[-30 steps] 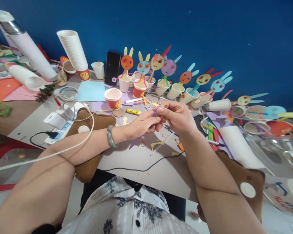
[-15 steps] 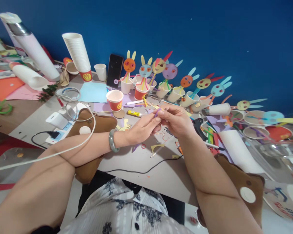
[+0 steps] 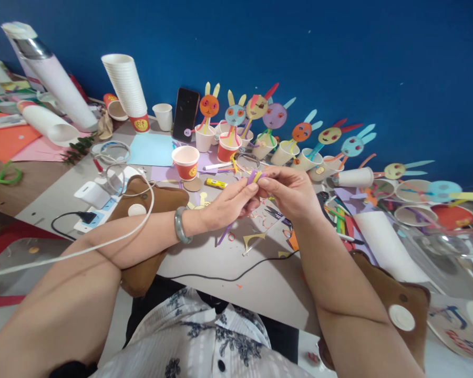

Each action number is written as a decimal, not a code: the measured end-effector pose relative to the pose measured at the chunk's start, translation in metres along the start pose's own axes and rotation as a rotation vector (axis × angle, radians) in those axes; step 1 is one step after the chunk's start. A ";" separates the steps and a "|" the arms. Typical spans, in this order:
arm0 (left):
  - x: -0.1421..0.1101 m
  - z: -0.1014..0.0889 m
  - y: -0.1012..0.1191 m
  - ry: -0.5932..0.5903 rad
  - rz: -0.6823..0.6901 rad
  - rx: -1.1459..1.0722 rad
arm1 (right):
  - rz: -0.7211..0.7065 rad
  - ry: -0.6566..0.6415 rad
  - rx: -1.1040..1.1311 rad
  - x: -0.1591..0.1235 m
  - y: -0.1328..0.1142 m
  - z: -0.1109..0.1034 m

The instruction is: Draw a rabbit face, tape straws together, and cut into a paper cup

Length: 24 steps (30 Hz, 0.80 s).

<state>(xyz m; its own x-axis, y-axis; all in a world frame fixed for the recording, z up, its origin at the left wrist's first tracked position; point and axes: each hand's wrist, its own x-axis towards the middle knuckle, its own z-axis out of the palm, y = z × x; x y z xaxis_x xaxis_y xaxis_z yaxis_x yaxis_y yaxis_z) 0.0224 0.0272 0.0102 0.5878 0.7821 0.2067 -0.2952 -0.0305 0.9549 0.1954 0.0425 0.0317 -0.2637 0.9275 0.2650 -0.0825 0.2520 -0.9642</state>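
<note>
Over the middle of the table, my left hand [image 3: 230, 205] and my right hand [image 3: 294, 194] meet, fingertips pinched around small purple and yellow paper strips [image 3: 254, 177]. The strips' lower part is hidden by my fingers. A jade-like bangle [image 3: 182, 226] circles my left wrist. Below the hands lie paper scraps [image 3: 254, 240] and a narrow purple strip [image 3: 223, 235]. Dark-handled scissors [image 3: 275, 212] rest by my right hand. Just beyond my left hand are a yellow glue stick [image 3: 216, 183] and a red-and-white paper cup [image 3: 185, 161].
Paper cups with rabbit-faced figures [image 3: 209, 105] line the blue wall. A cup stack [image 3: 126, 86], a phone [image 3: 185, 113] and a thermos [image 3: 55, 79] stand at the back left. A power strip [image 3: 102, 207] with a white cable sits left; brown cushions [image 3: 153, 205] lie beneath my arms.
My right hand has shifted slightly right, and more of the purple strip shows, with yellow beside it. The scissors are more exposed. My left hand has barely moved.
</note>
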 end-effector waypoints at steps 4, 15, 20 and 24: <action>0.000 0.000 0.002 -0.041 0.004 -0.005 | -0.008 0.008 -0.036 -0.002 -0.003 0.001; 0.000 -0.001 0.002 -0.095 0.010 0.056 | -0.035 0.085 -0.091 -0.006 -0.005 0.003; 0.000 -0.003 0.003 -0.112 0.036 0.053 | -0.035 0.082 -0.064 -0.006 -0.006 0.004; -0.001 -0.003 0.003 -0.121 0.052 0.075 | -0.018 0.089 -0.040 -0.006 -0.009 0.007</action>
<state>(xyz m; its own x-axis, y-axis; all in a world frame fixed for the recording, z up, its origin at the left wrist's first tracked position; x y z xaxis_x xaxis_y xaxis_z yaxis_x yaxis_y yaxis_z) 0.0186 0.0286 0.0123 0.6611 0.6977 0.2759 -0.2733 -0.1185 0.9546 0.1913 0.0328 0.0384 -0.1757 0.9432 0.2819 -0.0474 0.2779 -0.9594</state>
